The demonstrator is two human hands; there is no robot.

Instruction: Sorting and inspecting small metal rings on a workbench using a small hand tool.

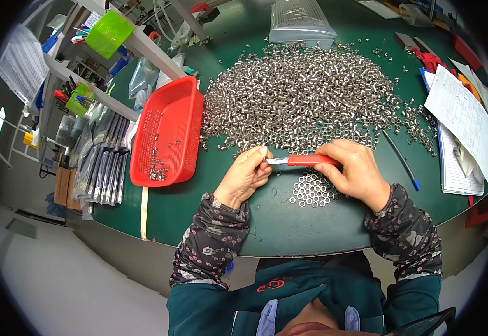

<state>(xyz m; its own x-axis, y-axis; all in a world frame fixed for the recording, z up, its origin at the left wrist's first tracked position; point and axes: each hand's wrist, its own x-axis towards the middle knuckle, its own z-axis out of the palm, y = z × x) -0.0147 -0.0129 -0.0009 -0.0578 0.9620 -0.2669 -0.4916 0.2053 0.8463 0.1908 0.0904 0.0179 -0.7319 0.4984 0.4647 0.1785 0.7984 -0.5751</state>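
My right hand is wrapped round the red handle of a small knife, its pale blade pointing left. At the blade's tip, my left hand pinches a small metal ring, mostly hidden by the thumb and fingers. Below the knife a loose patch of metal rings lies flat on the green table. Just beyond both hands spreads a large heap of short shiny metal sleeves.
Left of the heap stands a red perforated basket with some metal pieces inside. A pen lies to the right, near papers on a clipboard. Clear plastic bags rest at the far edge. A shelf frame rises at the left.
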